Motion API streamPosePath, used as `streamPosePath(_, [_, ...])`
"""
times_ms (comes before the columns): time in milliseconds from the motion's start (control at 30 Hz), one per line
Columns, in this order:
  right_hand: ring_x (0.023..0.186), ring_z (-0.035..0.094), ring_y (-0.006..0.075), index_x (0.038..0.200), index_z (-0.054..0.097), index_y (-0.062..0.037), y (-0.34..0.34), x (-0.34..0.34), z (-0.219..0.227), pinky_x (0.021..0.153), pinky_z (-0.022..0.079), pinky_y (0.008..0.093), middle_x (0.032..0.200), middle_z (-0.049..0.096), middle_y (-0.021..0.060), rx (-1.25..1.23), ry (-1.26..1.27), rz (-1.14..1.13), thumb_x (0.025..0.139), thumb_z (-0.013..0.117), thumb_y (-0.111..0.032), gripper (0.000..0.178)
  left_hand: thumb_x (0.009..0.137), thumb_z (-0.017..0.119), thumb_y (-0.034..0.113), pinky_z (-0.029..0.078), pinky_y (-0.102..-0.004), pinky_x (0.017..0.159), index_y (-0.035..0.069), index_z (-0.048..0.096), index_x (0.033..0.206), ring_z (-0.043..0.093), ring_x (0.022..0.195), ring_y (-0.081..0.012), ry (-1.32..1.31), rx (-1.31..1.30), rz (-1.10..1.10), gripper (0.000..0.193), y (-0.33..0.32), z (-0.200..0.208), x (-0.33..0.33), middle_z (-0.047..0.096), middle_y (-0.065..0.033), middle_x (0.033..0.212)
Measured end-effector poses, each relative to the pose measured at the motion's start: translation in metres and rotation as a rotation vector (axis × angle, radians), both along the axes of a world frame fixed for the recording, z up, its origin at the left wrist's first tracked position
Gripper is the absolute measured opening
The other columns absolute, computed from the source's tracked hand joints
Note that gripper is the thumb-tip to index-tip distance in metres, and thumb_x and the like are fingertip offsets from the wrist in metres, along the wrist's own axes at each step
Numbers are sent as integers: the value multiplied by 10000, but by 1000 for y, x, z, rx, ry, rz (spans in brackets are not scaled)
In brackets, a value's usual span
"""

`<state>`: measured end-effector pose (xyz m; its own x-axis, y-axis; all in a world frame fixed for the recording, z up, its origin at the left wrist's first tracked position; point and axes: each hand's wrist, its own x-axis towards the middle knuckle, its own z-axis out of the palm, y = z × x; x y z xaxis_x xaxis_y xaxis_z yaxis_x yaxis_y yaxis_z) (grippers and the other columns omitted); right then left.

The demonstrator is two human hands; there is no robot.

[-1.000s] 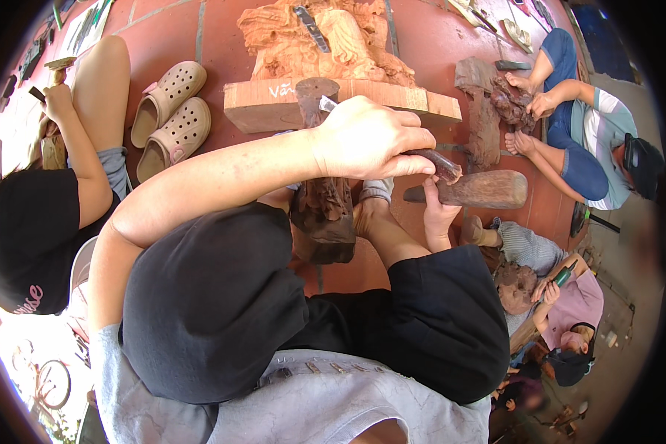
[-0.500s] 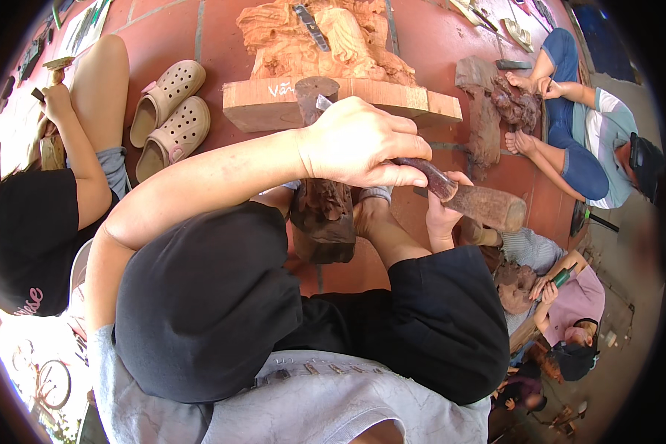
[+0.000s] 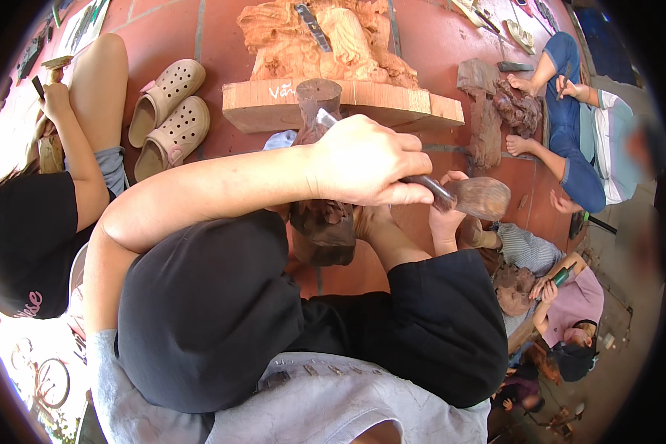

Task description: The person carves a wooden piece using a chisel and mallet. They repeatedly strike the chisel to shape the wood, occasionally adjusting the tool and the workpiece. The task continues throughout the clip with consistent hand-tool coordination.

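Note:
My left hand [image 3: 368,161] is wrapped round a chisel [image 3: 428,186]. Its metal end pokes out by the thumbless side of the fist, and its dark handle slants down to the right. Low on the right, my right hand [image 3: 445,222] is closed on a wooden mallet [image 3: 485,198], whose rounded head sits at the butt of the chisel handle. The mallet's grip is mostly hidden. Beneath my left hand a dark brown wood carving [image 3: 324,240] stands between my feet, its middle covered by my hand and forearm.
Beyond the carving is a large orange-toned wood carving [image 3: 325,48] on a thick plank base [image 3: 259,103], with a dark tool on top. Beige clogs [image 3: 172,92] lie to the left. A person holding tools sits at far left; others work at right beside another dark carving [image 3: 518,107].
My left hand and the chisel have shifted slightly downward and right. The mallet head has turned, now looking shorter and rounder, and moved a little left. The person at upper right has moved their arms.

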<state>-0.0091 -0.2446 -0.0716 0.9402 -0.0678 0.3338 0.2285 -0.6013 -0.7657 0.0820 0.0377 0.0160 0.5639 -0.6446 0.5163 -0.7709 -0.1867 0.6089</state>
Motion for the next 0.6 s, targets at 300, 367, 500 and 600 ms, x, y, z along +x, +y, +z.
streamPosePath(300, [847,532,126,1235,458,-48,5,4,13,786,460,270,924,548,48,308,0,5,814,693,114,508,898,687,478,516,-363,538,115,679,978,670,683,-258,-47,-44,19,371,-1,-4,9,604,-45,764])
streamPosePath(367, [851,537,129,1239,459,-47,8,4,14,779,472,279,935,551,54,437,-30,18,813,690,113,510,897,690,474,515,-359,536,117,681,982,673,687,-256,-49,-56,5,367,-1,-4,10,609,-44,766])
streamPosePath(500, [860,557,138,1232,459,-49,2,3,8,786,496,291,951,559,58,154,-5,81,818,676,121,497,896,693,470,510,-354,532,124,686,986,676,689,-252,-33,-63,-11,357,0,-4,11,617,-38,772])
streamPosePath(600, [866,567,134,1185,500,-46,1,-1,8,798,502,285,965,569,50,-35,73,29,799,718,96,466,896,695,461,507,-351,529,129,687,987,675,687,-249,-38,-69,-6,345,2,-6,12,618,-32,770])
